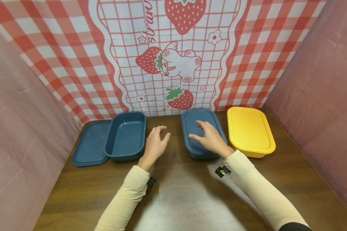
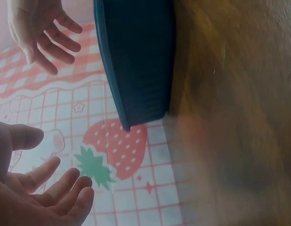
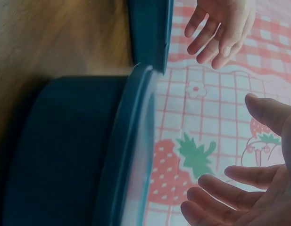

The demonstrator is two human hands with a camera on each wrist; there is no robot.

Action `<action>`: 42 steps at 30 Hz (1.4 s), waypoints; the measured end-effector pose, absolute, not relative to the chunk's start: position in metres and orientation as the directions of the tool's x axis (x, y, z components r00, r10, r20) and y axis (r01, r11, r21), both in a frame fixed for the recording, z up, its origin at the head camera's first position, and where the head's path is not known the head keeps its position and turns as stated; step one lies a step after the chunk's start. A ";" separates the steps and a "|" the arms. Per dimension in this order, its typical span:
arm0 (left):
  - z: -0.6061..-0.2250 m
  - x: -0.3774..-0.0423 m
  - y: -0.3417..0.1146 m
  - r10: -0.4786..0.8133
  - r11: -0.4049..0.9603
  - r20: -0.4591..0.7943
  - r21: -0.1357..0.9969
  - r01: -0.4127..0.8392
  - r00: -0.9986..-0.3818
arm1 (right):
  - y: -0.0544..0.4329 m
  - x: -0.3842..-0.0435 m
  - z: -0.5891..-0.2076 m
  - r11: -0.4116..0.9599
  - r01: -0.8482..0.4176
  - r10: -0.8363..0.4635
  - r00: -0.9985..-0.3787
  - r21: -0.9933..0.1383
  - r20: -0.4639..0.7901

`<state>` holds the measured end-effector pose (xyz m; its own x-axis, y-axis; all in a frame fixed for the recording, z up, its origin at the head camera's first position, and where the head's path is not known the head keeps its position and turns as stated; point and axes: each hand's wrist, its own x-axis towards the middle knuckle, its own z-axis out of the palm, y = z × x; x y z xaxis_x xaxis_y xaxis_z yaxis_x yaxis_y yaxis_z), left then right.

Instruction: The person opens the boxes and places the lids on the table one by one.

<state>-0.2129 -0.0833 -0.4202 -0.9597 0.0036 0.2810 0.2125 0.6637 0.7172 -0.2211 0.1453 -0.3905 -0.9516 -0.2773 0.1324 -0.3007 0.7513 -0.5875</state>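
Observation:
My left hand point(image 1: 156, 144) hovers beside the right wall of an uncovered blue food container point(image 1: 125, 136), its fingers loosely bent around nothing. Above a second blue container, which has its blue lid point(image 1: 198, 123) on, hangs my right hand point(image 1: 209, 136), thumb and fingers spread apart. In the right wrist view a gap shows between the right hand point(image 3: 249, 188) and the lidded container point(image 3: 65, 150). The left wrist view shows the left hand point(image 2: 46, 188) holding nothing, with the side of a blue container point(image 2: 138, 61) nearby.
Loose blue lids point(image 1: 91, 144), apparently stacked, lie at the far left, partly under the uncovered container. A yellow container with a yellow lid point(image 1: 250, 130) stands at the right. Behind the wooden table point(image 1: 176, 192) hangs a strawberry-print cloth point(image 1: 173, 89); pink fabric walls flank both sides.

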 end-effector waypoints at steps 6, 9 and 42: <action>-0.426 -0.212 -0.071 0.041 0.660 0.253 0.719 0.216 -0.967 | 0.159 -0.221 -0.396 0.774 -0.299 -0.264 -0.954 -0.558 0.145; -0.427 -0.213 -0.065 0.061 0.656 0.246 0.721 0.225 -0.967 | 0.164 -0.222 -0.398 0.785 -0.306 -0.259 -0.952 -0.539 0.163; -0.445 -0.214 -0.017 0.179 0.744 -0.028 0.658 0.117 -0.983 | 0.191 -0.225 -0.423 0.947 -0.184 -0.151 -0.979 -0.262 0.139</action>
